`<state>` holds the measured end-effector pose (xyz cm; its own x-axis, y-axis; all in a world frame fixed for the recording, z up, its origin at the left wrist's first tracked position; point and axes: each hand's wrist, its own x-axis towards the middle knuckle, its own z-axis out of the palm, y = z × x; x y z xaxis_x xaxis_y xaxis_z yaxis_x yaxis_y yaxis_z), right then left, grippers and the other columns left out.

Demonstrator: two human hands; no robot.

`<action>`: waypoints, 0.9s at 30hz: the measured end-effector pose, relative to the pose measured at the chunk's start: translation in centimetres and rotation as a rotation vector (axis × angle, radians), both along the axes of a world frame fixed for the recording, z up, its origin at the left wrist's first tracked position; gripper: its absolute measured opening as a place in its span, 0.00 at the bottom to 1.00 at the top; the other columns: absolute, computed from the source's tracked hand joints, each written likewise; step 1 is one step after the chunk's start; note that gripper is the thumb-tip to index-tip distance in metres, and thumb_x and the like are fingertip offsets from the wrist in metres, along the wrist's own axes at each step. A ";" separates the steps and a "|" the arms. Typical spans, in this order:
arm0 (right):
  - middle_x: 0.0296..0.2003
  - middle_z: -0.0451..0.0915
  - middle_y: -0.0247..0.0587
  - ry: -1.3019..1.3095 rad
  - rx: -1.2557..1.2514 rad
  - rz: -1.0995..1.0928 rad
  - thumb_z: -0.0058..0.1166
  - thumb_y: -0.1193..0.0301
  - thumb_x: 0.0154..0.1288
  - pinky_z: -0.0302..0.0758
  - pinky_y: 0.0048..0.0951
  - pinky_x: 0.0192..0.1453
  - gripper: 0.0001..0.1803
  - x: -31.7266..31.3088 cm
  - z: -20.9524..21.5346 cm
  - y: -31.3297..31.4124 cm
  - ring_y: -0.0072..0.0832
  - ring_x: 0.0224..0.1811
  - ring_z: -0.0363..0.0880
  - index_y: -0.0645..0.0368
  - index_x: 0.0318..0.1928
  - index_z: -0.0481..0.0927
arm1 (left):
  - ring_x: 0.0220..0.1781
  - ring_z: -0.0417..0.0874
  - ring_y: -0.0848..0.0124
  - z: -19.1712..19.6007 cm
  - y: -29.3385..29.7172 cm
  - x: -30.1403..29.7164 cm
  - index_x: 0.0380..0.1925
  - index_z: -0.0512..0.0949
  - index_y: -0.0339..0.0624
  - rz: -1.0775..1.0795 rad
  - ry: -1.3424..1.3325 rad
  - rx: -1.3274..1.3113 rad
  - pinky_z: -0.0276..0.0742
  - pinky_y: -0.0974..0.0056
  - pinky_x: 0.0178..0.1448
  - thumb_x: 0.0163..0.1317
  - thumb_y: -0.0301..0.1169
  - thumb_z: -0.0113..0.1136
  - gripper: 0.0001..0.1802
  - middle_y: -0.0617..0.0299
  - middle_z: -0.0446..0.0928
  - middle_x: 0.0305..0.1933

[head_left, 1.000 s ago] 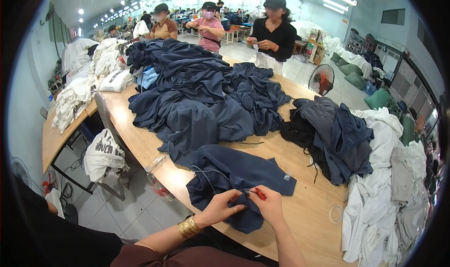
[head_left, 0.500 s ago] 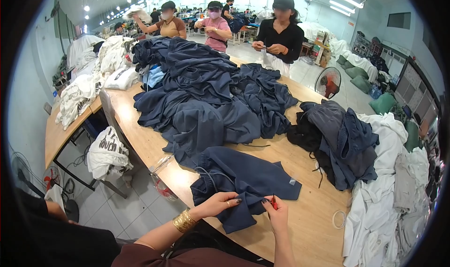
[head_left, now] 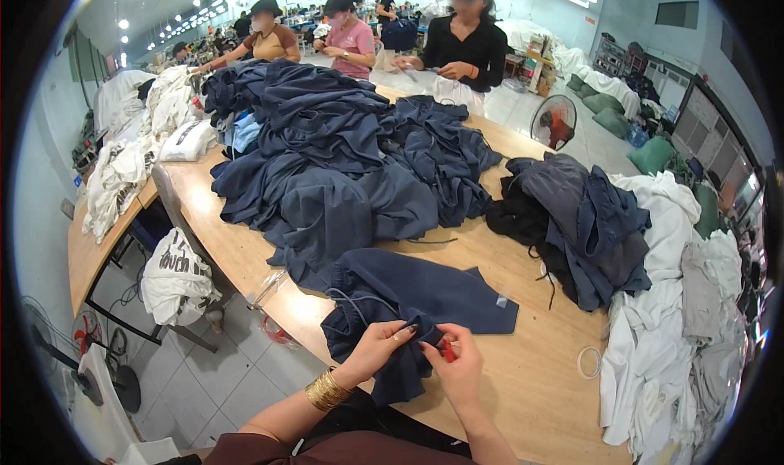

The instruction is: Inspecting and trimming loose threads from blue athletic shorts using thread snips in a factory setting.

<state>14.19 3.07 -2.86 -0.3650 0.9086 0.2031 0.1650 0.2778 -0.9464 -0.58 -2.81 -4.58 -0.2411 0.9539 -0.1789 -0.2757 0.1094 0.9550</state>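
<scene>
Navy drawstring shorts (head_left: 425, 285) lie on the near part of the table, the gathered waistband to the left and one leg stretched to the right. A small pale patch sits near that leg's hem. My left hand (head_left: 380, 349), with a gold cuff at its wrist, pinches a bunched fold of the shorts. Close beside it, my right hand (head_left: 459, 363) has its fingers curled at the same fold. Tucked in that hand are small red-handled thread snips (head_left: 447, 351), mostly hidden by the fingers, so their blades do not show.
A big heap of navy garments (head_left: 318, 155) covers the middle of the wooden table (head_left: 547, 383). To the right are a dark garment pile (head_left: 580, 228) and white fabric (head_left: 653, 334). Several people stand beyond, one in black (head_left: 465, 48) nearest. A fan (head_left: 553, 122) stands behind.
My right hand has turned and come in closer to the left, hiding more of the snips. At the back left, a person's raised arm with white cloth has come down.
</scene>
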 end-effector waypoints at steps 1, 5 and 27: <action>0.29 0.76 0.37 -0.008 -0.012 -0.016 0.63 0.77 0.53 0.72 0.23 0.36 0.10 0.1 -0.6 0.2 0.25 0.29 0.75 0.62 0.38 0.79 | 0.28 0.66 0.89 -0.1 0.1 0.3 0.38 0.79 0.37 -0.020 0.005 -0.004 0.63 0.79 0.30 0.68 0.33 0.51 0.12 0.79 0.71 0.27; 0.30 0.79 0.43 -0.031 0.083 -0.098 0.57 0.77 0.58 0.73 0.25 0.35 0.07 0.2 -1.2 2.0 0.24 0.28 0.76 0.65 0.37 0.79 | 0.30 0.64 0.88 1.0 0.5 -0.3 0.37 0.78 0.38 0.004 0.145 0.042 0.61 0.78 0.32 0.67 0.31 0.52 0.09 0.79 0.68 0.29; 0.16 0.65 0.22 0.461 -0.527 -0.182 0.49 0.67 0.69 0.50 0.17 0.15 0.06 4.2 1.9 6.6 0.11 0.11 0.55 0.56 0.40 0.75 | 0.39 0.77 0.83 3.3 2.6 -4.5 0.42 0.77 0.36 0.184 -0.130 0.139 0.72 0.77 0.46 0.70 0.33 0.47 0.13 0.68 0.79 0.39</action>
